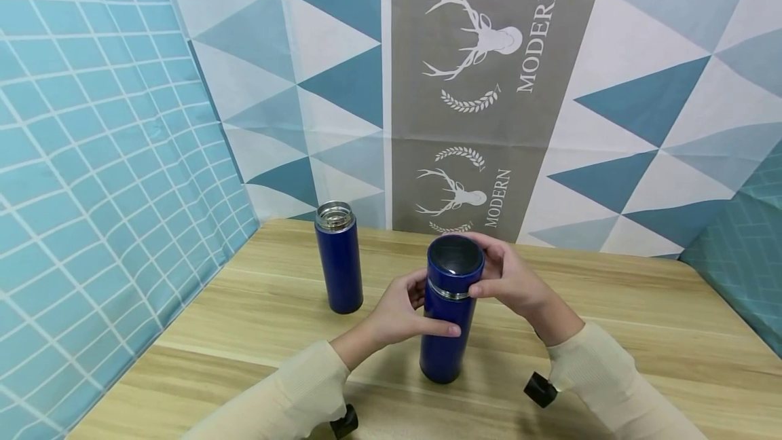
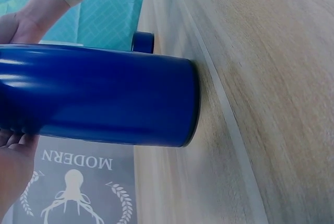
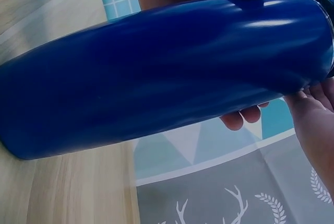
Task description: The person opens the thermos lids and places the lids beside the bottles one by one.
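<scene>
A blue thermos bottle (image 1: 442,355) stands on the table in front of me. My left hand (image 1: 400,314) grips its body, thumb across the front and fingers behind. A blue lid (image 1: 448,278) with a dark top sits at the bottle's mouth, and a silver ring shows below it. Thumb and fingers of my right hand (image 1: 507,280) hold that lid from the right. The bottle's smooth side fills much of both wrist views. To the left, a second blue thermos (image 1: 340,267) stands upright, uncapped, its silver threaded neck showing.
In the left wrist view, a short dark blue cylinder (image 2: 142,42) sits on the wooden table (image 1: 244,331) beyond the bottle; the head view does not show it. A patterned cloth (image 1: 342,87) hangs behind the table, and a blue checked one (image 1: 91,121) on the left.
</scene>
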A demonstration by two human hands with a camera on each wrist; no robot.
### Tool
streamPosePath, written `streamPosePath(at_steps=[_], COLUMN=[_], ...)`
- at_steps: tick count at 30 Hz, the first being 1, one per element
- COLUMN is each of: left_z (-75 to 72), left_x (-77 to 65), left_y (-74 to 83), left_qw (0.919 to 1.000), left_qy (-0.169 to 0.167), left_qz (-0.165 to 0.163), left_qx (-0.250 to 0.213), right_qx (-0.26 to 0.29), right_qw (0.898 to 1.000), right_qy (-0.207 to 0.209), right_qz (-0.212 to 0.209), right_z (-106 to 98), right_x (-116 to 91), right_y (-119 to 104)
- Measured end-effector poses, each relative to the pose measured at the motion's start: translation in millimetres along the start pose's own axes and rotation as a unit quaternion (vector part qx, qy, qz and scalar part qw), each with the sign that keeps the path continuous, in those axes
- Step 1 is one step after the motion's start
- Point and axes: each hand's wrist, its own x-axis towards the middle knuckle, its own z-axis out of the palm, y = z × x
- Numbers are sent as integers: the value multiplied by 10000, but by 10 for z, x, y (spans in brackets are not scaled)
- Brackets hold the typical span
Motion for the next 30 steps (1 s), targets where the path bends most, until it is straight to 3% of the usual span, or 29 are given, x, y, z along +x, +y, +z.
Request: streamPosePath(at_steps=[12,22,30], left_z=[4,-7,-27], left_x=[26,34,33], left_y=[0,-13,5], left_qw=[9999,9996,9988], left_qy=[19,125,316], left_qz=[-140,-267,-365], left_qx=[-54,-33,57], right_qx=[-10,120,-164], right_qw=[9998,9966,9905], right_qy=[144,758,1346], right_qz=[-131,-296,-236], right_z=[5,-47,-105], right_x=[80,24,-103], right_y=[-92,-157,-180])
